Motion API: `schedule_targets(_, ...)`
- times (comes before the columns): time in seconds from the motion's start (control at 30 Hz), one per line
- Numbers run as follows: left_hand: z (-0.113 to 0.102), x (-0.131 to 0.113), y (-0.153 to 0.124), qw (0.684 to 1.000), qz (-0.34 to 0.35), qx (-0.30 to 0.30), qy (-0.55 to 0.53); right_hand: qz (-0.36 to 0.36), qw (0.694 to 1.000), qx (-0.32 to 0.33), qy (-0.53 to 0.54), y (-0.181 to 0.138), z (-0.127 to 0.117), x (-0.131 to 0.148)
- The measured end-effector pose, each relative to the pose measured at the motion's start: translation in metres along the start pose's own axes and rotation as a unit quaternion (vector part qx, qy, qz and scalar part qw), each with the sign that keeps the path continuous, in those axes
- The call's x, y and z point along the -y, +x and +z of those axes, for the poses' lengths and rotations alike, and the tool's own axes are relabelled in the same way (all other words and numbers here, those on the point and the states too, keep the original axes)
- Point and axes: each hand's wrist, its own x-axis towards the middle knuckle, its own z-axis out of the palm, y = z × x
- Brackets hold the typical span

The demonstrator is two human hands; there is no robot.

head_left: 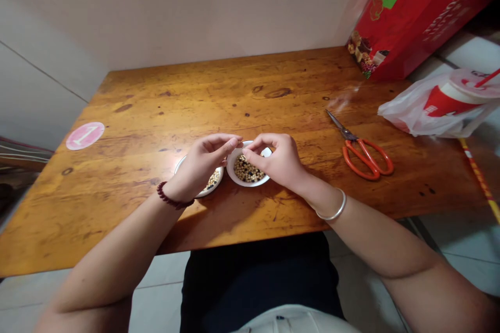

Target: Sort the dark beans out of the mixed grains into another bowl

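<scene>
Two small white bowls sit side by side near the table's front edge. The right bowl (252,184) holds a mix of pale yellowish and black beans (247,169). In the left bowl (204,193), partly hidden under my left hand (206,160), similar pale and dark beans show. The fingertips of that hand are pinched together over the right bowl's far rim; whatever they hold is too small to name. My right hand (280,156) is above the right bowl's right side, thumb and forefinger curled to a pinch close to the left fingertips. Its fingertips' contents cannot be made out.
Scissors with orange handles (369,158) lie right of the bowls. Further right stand a lidded cup (449,99) in a plastic bag (402,112) and a large red box (422,21). A round pink sticker (85,136) marks the wooden table (187,99) at left; a wall (219,10) rises behind.
</scene>
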Motion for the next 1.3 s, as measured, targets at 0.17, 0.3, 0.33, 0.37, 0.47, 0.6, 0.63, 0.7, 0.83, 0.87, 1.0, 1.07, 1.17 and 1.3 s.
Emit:
schedule_targets(0.17,0.000,0.000,0.000,1.000,0.001,0.000,-0.001,0.000,1.000,-0.003,-0.004,0.000,0.000,0.001)
schedule_targets(0.3,0.000,0.001,0.000,1.000,-0.002,-0.003,0.013,0.000,1.000,-0.008,-0.003,0.000,0.001,0.001)
schedule_targets(0.33,0.000,0.000,-0.001,1.000,0.000,-0.005,0.019,0.001,1.000,-0.009,-0.003,0.000,0.001,0.000)
schedule_targets(0.37,0.000,0.000,-0.001,1.000,0.003,-0.005,0.026,0.002,1.000,-0.008,-0.002,0.000,0.002,-0.001)
schedule_targets(0.47,0.000,-0.003,-0.002,0.998,0.029,0.001,0.052,0.006,1.000,-0.001,0.008,0.000,0.003,-0.004)
schedule_targets(0.6,-0.001,-0.006,-0.002,0.996,0.053,-0.008,0.067,0.017,0.999,0.015,0.026,0.002,0.004,-0.010)
schedule_targets(0.63,-0.002,-0.006,-0.002,0.996,0.054,-0.011,0.066,0.017,0.999,0.018,0.028,0.002,0.004,-0.011)
schedule_targets(0.7,-0.004,-0.008,-0.003,0.996,0.053,-0.011,0.073,0.019,0.999,0.024,0.034,0.002,0.004,-0.012)
schedule_targets(0.83,-0.008,-0.014,-0.005,0.989,0.071,0.015,0.131,0.028,0.997,0.037,0.061,0.003,0.005,-0.015)
schedule_targets(0.87,-0.009,-0.015,-0.005,0.985,0.082,0.020,0.149,0.031,0.996,0.040,0.069,0.003,0.006,-0.016)
schedule_targets(1.0,-0.013,-0.020,-0.006,0.967,0.122,0.029,0.222,0.055,0.990,0.048,0.119,0.004,0.010,-0.019)
schedule_targets(1.07,-0.014,-0.020,-0.006,0.961,0.129,0.034,0.244,0.071,0.984,0.052,0.152,0.004,0.011,-0.019)
schedule_targets(1.17,-0.016,-0.020,-0.005,0.957,0.132,0.049,0.255,0.085,0.979,0.059,0.176,0.005,0.012,-0.020)
schedule_targets(1.3,-0.016,-0.018,-0.005,0.945,0.157,0.050,0.284,0.077,0.982,0.059,0.159,0.005,0.011,-0.021)
